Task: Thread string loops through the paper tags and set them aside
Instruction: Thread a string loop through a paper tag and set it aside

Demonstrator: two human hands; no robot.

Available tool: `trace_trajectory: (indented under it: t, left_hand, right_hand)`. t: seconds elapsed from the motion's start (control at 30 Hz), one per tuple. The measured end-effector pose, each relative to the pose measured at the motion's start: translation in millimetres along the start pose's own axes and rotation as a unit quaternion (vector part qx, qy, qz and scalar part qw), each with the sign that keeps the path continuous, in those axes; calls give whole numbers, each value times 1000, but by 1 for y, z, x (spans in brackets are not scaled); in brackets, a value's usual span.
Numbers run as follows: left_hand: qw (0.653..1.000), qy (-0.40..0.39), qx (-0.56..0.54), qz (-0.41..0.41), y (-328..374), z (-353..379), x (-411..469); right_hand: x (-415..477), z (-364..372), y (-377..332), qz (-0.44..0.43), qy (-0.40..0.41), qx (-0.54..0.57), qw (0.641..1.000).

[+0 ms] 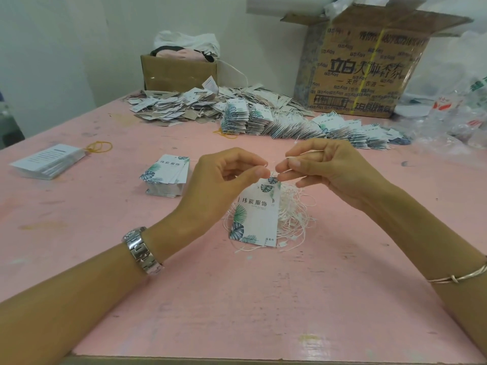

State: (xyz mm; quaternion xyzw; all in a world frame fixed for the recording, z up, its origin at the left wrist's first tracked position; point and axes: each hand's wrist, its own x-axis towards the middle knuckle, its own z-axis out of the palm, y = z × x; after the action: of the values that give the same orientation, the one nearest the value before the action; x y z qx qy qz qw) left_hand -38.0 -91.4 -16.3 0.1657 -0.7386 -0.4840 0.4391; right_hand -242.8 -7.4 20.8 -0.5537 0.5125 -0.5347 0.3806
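Note:
A white paper tag [254, 217] with green leaf print hangs above the pink table [263, 299]. My left hand [224, 177] pinches its top corner between thumb and forefinger. My right hand [324, 164] pinches a thin white string [296, 171] right at the tag's top, fingertips almost touching those of the left hand. A loose heap of white string loops [295, 214] lies on the table behind the tag. A stack of unthreaded leaf-print tags [167, 175] sits left of my left hand.
A stack of printed cards [47, 160] with a yellow rubber band [98, 147] lies far left. Rows and heaps of tags [263, 114] fill the back. A small cardboard box [179, 72] and a large one [363, 67] stand behind; plastic bags [453, 114] at right.

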Motion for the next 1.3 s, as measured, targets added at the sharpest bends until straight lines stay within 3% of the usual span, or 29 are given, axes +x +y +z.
trace_trajectory:
  t: [0.27,1.3]
  left_hand:
    - [998,5,66,1,-1,0,-1]
    - [992,-32,119,19,4,0,-5]
  right_hand:
    - [-3,9,0,-22,-14,-19,999]
    - [-10,20,-7,-61,-15,-173,983]
